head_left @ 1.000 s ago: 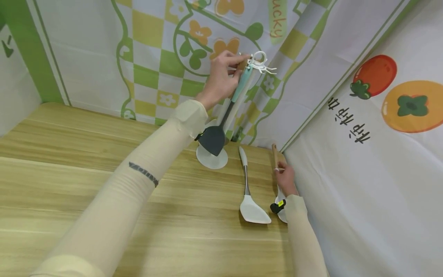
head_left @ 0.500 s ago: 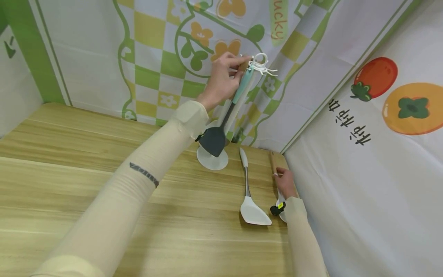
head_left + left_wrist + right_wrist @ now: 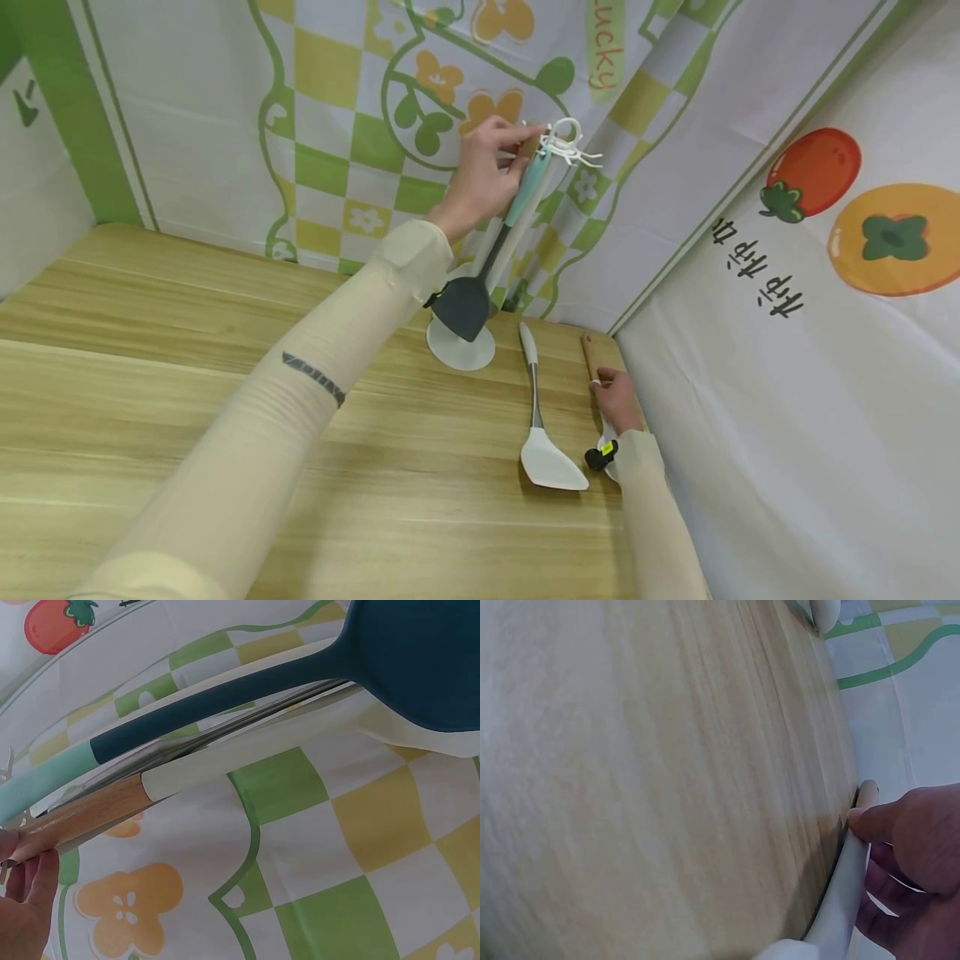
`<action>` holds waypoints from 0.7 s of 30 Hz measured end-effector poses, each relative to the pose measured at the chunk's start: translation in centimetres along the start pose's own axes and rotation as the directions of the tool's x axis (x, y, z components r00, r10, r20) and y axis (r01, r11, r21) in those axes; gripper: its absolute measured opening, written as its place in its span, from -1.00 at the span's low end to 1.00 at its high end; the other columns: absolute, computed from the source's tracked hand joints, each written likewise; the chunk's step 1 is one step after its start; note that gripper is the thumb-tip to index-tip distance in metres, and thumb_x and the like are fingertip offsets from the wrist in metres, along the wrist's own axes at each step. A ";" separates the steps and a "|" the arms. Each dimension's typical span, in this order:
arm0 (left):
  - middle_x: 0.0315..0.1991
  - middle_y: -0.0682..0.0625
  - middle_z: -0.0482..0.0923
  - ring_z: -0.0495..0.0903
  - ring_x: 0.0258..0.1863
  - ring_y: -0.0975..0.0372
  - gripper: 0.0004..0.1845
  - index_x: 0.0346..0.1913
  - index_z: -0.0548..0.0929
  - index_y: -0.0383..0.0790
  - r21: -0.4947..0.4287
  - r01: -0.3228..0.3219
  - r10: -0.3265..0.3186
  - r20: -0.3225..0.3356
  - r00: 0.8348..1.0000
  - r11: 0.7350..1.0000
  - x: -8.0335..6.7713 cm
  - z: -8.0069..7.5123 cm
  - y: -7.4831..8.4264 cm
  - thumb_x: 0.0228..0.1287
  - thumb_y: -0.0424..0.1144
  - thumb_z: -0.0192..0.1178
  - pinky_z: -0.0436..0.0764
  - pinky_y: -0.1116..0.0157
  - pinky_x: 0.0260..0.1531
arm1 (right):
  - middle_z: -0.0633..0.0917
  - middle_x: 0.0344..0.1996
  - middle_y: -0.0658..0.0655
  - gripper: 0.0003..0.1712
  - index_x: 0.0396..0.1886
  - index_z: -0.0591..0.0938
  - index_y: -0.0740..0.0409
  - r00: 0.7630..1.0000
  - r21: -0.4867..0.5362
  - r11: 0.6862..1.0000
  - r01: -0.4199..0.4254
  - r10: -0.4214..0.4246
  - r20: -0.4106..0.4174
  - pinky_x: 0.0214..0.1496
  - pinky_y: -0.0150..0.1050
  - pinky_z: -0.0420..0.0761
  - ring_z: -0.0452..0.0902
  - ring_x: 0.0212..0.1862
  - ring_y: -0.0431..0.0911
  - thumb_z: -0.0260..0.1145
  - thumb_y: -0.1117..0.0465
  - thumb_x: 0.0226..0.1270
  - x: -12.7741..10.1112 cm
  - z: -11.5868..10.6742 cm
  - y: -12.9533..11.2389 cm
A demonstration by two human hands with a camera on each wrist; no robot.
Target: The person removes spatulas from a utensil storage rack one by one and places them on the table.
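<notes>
Basically, main change vs 1 s ago is on the right: the wooden handle end of the right-hand utensil (image 3: 589,354) now sits lower and a bit further left in the head view, and its flat face shows more. Right hand (image 3: 618,400) has dropped only slightly with it; fingers and thumb pinch the utensil where wood meets the white neck. Its lower part is hidden behind the black wrist camera (image 3: 602,455), so can't tell if it touches the tabletop (image 3: 360,492)

Left hand (image 3: 486,167) same spot: fingers pinching the wooden handle of a white-necked utensil (image 3: 247,757), up beside the white hook rack (image 3: 562,143). Can't tell if that one is on a hook. Mint-handled dark turner (image 3: 461,307) unchanged, hanging from the rack, its head in front of the round base (image 3: 463,354) in the head view

Edges: right side tight, white cloth (image 3: 750,400) just beside right hand. Checkered cloth (image 3: 322,175) backs the rear edge, close behind the base. White spatula (image 3: 552,460) lies between base and right hand, narrow gap to the hand. Most room is left of the base, wide stretch of wood
</notes>
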State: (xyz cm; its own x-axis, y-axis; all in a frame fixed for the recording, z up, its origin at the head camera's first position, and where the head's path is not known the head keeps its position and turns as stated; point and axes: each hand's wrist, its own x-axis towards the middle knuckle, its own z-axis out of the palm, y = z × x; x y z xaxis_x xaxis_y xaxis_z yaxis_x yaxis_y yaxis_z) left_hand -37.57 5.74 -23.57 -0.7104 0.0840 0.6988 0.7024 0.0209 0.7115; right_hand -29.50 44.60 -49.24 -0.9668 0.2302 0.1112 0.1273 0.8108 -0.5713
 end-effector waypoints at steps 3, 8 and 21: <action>-0.05 -0.21 0.53 0.63 -0.04 0.10 -0.58 0.23 0.67 -0.23 -0.006 -0.003 0.003 -0.001 1.000 1.000 0.1 0.0 -0.1 0.40 -0.56 0.11 0.67 0.51 -0.01 | 0.62 0.13 0.51 -0.54 0.23 0.55 0.54 1.000 0.000 1.000 -0.008 0.008 0.012 0.08 0.02 0.69 0.61 0.07 0.30 0.28 0.41 0.37 -0.1 -0.1 -0.1; -0.05 -0.21 0.54 0.62 -0.06 0.13 -0.60 0.24 0.66 -0.27 -0.015 0.012 -0.012 -0.001 1.000 1.000 0.4 -0.1 -0.4 0.41 -0.55 0.13 0.68 0.48 0.01 | 0.62 0.14 0.50 -0.53 0.25 0.54 0.53 0.999 -0.011 1.000 -0.010 0.011 0.037 0.16 0.10 0.66 0.59 0.12 0.30 0.27 0.40 0.40 -0.2 -0.4 -0.3; 0.11 -0.15 0.51 0.64 -0.06 0.14 -0.47 0.41 0.50 -0.16 0.071 0.042 -0.053 0.151 0.987 0.997 0.8 -1.1 -0.4 0.41 -0.50 0.04 0.66 0.46 -0.04 | 0.60 0.16 0.50 -0.51 0.28 0.51 0.54 0.998 -0.007 0.999 -0.037 0.038 0.057 0.19 0.11 0.63 0.56 0.15 0.30 0.26 0.38 0.41 -0.6 -0.7 -0.6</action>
State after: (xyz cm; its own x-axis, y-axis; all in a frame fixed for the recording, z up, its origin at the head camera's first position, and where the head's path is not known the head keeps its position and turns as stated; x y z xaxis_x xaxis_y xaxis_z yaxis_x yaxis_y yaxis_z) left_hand -38.49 4.70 -23.20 -0.7313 0.2327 0.6411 0.6731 0.0948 0.7335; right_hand -28.81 44.35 -48.38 -0.9724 0.2295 0.0433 0.1647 0.8053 -0.5695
